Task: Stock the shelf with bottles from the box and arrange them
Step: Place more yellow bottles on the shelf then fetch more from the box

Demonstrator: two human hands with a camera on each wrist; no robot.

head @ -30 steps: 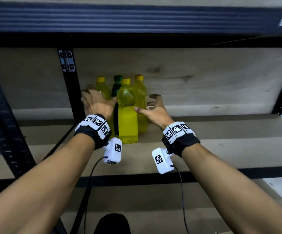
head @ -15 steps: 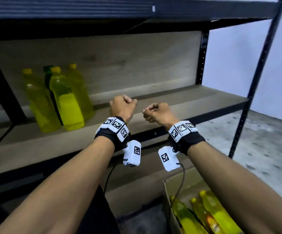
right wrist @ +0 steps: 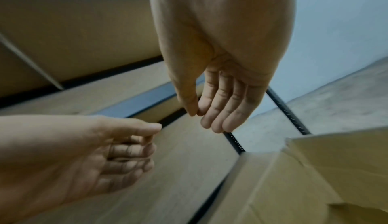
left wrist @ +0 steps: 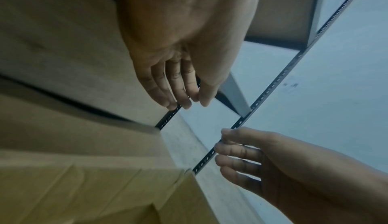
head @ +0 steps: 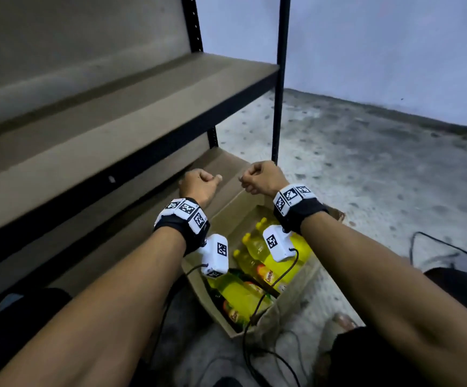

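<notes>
An open cardboard box (head: 300,286) stands on the floor by the shelf's right end, with several yellow bottles (head: 254,248) lying in it; some have red-and-green labels. My left hand (head: 203,182) and right hand (head: 254,178) hover side by side above the box's far end, both holding nothing. In the left wrist view the left hand (left wrist: 182,88) hangs with loosely curled fingers beside the right hand (left wrist: 247,157). The right wrist view shows the right hand (right wrist: 218,108) equally relaxed over a box flap (right wrist: 327,166). The wooden shelf board (head: 115,121) stretches away on the left.
Black metal uprights (head: 280,79) mark the shelf's right end. A lower board (head: 143,227) runs under the left hand. Grey concrete floor (head: 366,163) spreads to the right, with black cables (head: 436,245) on it. My dark-clothed knees fill the bottom corners.
My view swung right and down from the bottles standing on the shelf to the box on the floor. Both hands left the shelved bottles, drew back and now hang over the box.
</notes>
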